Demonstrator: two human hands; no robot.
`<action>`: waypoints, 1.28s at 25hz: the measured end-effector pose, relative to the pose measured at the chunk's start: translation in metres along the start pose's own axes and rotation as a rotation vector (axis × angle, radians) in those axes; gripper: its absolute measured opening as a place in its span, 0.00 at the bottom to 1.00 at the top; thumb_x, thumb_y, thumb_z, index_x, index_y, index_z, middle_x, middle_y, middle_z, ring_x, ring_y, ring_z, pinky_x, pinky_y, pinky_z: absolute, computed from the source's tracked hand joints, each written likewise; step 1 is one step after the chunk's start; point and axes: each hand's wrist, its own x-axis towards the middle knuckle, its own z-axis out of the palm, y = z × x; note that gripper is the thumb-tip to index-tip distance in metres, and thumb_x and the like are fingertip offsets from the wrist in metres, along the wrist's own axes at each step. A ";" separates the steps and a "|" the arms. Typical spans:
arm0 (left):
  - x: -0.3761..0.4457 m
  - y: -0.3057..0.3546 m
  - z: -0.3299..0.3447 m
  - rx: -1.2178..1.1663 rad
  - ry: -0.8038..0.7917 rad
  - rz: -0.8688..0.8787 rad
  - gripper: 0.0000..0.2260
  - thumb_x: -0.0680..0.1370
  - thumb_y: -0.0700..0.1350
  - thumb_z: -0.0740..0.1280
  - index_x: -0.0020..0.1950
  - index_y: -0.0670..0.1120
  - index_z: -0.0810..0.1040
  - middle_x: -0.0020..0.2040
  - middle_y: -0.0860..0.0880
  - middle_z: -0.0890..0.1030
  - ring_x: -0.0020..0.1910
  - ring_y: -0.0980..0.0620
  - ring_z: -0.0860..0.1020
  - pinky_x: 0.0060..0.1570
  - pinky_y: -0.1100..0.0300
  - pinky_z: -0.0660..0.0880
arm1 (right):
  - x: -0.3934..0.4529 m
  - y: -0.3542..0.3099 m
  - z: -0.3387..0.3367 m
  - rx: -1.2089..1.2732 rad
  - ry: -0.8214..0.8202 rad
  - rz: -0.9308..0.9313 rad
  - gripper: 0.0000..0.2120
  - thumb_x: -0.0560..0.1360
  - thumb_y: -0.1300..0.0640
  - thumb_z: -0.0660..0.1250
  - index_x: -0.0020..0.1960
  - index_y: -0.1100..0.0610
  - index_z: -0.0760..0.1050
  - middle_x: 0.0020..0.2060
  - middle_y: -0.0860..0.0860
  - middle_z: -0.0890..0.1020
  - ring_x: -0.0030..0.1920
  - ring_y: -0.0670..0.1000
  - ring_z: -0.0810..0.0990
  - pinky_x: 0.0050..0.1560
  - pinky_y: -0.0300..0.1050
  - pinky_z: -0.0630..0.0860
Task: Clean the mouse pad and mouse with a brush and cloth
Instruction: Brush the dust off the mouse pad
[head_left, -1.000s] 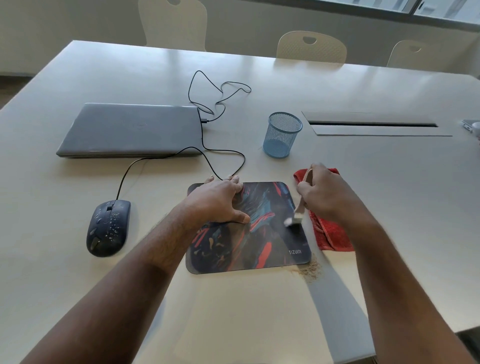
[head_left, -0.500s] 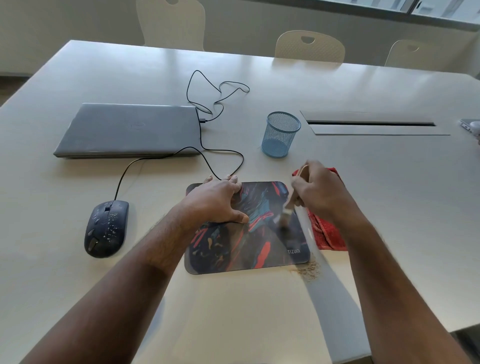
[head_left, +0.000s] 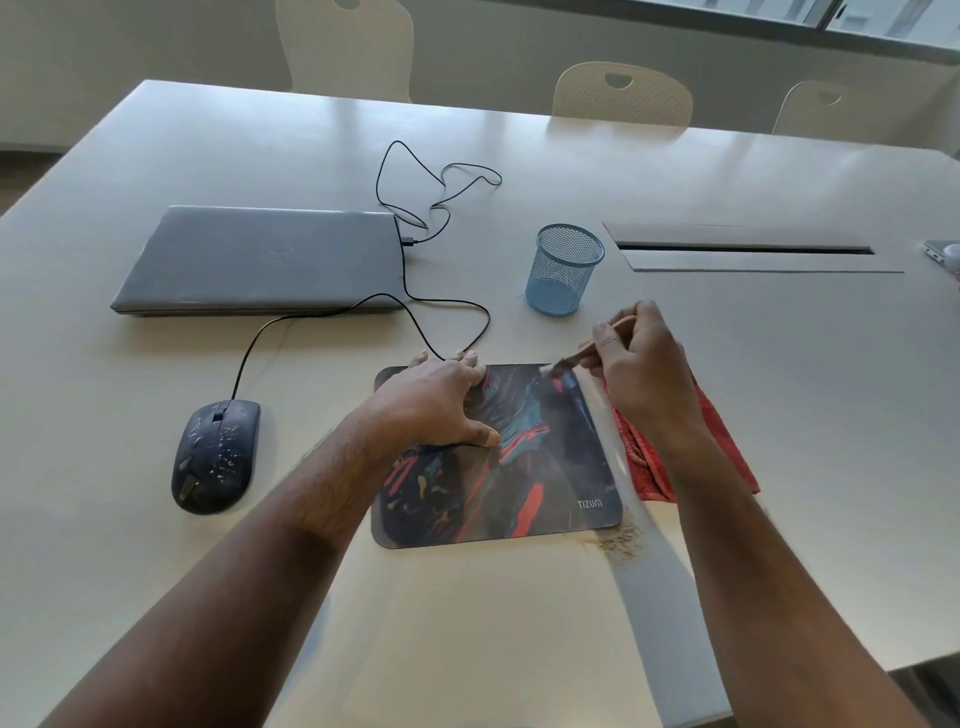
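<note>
Where blurred, brush (head_left: 574, 358) bristles indistinct

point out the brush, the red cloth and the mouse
brush (head_left: 574, 359), head view, on its handle near the bristles
red cloth (head_left: 724, 447), head view, on its right part
mouse (head_left: 215, 454), head view, on its speckled back

The pale table (head_left: 519, 623) carries a mouse pad (head_left: 545, 467) under the left hand (head_left: 436, 405), a speckled mouse (head_left: 215, 457) well left of it, a red cloth (head_left: 727, 447) beneath the right hand (head_left: 639, 369), grit (head_left: 621, 540) nearer, and, beyond both hands, a closed laptop (head_left: 260, 260), a cable (head_left: 441, 306) and a mesh cup (head_left: 563, 270).
</note>
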 end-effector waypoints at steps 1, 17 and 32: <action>0.000 0.000 0.000 0.003 -0.003 -0.006 0.45 0.68 0.70 0.69 0.79 0.49 0.63 0.81 0.52 0.59 0.78 0.51 0.58 0.77 0.46 0.50 | -0.001 0.001 0.005 0.033 0.008 0.011 0.06 0.84 0.55 0.65 0.52 0.57 0.71 0.43 0.55 0.86 0.44 0.55 0.88 0.54 0.61 0.84; -0.002 0.002 -0.001 0.007 0.012 -0.005 0.44 0.68 0.69 0.70 0.77 0.48 0.66 0.80 0.52 0.61 0.76 0.50 0.62 0.76 0.47 0.54 | 0.008 -0.001 0.002 -0.160 -0.360 -0.013 0.07 0.82 0.54 0.63 0.46 0.53 0.69 0.37 0.55 0.86 0.29 0.47 0.85 0.34 0.45 0.80; -0.003 0.003 -0.003 0.007 -0.011 -0.003 0.44 0.67 0.71 0.68 0.76 0.48 0.67 0.77 0.51 0.65 0.75 0.49 0.64 0.76 0.46 0.55 | 0.010 -0.012 0.003 0.193 -0.304 -0.088 0.09 0.85 0.64 0.61 0.48 0.54 0.70 0.45 0.59 0.87 0.42 0.58 0.89 0.45 0.51 0.86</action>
